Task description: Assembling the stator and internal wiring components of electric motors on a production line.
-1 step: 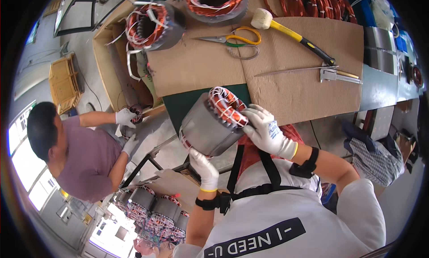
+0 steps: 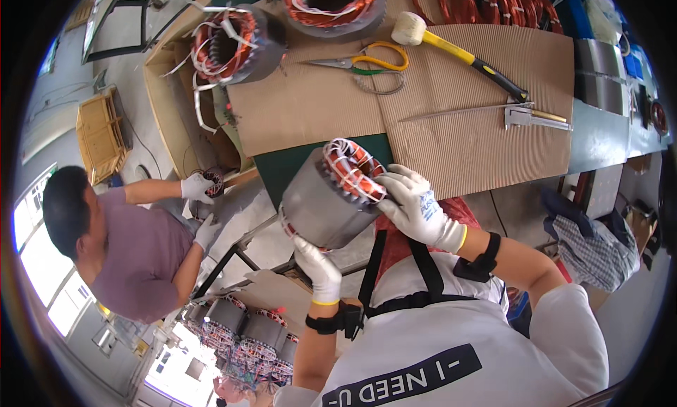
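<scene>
Between my two white-gloved hands is a motor stator [image 2: 328,202], a grey metal cylinder with copper windings laced in white cord at both ends. It tilts at the near edge of the bench, its upper winding end toward my right. My right hand [image 2: 416,206] grips the rim by the upper windings, thumb and fingers bent around it. Under the lower winding end, my left hand [image 2: 319,269] supports the stator with fingers closed against it. Beyond it, on the corrugated cardboard [image 2: 486,142], lie yellow-handled scissors [image 2: 363,60], a mallet [image 2: 462,53] and a caliper [image 2: 532,116].
Two more stators, one [image 2: 240,46] at the far left and another [image 2: 335,8] beside it, stand on the bench. Coiled red wire [image 2: 493,5] lies at the back. On the left, a co-worker [image 2: 134,245] handles a small wound part. Several stators [image 2: 247,336] are stacked at lower left.
The stator has shifted slightly to the left with both my hands, which keep their hold. The view has moved a little too.
</scene>
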`<state>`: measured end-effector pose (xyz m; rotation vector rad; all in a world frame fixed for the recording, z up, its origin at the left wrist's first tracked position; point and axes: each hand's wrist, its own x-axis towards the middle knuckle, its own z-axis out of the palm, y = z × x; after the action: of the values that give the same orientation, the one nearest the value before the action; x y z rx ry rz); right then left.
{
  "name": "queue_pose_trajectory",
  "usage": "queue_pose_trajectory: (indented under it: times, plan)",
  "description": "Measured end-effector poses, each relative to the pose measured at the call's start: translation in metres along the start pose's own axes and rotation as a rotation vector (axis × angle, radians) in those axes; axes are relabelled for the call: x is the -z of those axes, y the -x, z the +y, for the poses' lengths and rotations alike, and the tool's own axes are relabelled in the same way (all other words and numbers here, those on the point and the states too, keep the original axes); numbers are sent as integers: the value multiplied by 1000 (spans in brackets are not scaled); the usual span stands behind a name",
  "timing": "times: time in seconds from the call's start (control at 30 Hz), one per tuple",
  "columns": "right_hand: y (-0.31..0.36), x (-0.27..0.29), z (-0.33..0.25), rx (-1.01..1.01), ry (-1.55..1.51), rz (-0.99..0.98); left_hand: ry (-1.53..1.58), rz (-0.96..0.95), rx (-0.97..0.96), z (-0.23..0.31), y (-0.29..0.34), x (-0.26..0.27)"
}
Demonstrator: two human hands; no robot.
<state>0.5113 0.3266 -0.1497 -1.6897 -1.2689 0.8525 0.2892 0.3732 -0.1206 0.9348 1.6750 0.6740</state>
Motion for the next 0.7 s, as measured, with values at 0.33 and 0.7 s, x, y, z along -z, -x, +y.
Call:
queue_pose_trajectory:
  times: [0.33, 0.7]
  plan:
    - [-59, -28, 26, 106, -238, -41, 351, 52, 312, 69, -66, -20]
    - [12, 9, -9, -110, 77, -187, 268, -124, 349, 22, -7, 6]
